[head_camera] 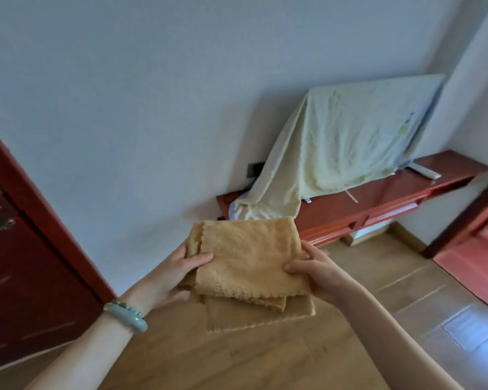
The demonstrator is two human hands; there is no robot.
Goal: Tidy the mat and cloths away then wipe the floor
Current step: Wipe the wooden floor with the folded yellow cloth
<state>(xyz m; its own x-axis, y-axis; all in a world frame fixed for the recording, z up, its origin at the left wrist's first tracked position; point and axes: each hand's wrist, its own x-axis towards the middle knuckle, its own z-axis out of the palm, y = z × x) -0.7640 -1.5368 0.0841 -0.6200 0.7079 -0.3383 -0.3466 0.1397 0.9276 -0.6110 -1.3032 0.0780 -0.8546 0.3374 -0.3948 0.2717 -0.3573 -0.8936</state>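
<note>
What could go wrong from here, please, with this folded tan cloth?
The tan cloth is pinched only at its side edges by the left hand and right hand, and its lower layers hang loose, so the fold may slip open. Setting it on the red cabinet could snag the pale blanket draped there.

A pale grey-white wall (124, 94) fills the upper frame. A dark red door (26, 263) stands at the left edge. Right of centre, a low red-brown cabinet (378, 204) sits against the wall on a wood-plank floor (265, 361).
</note>
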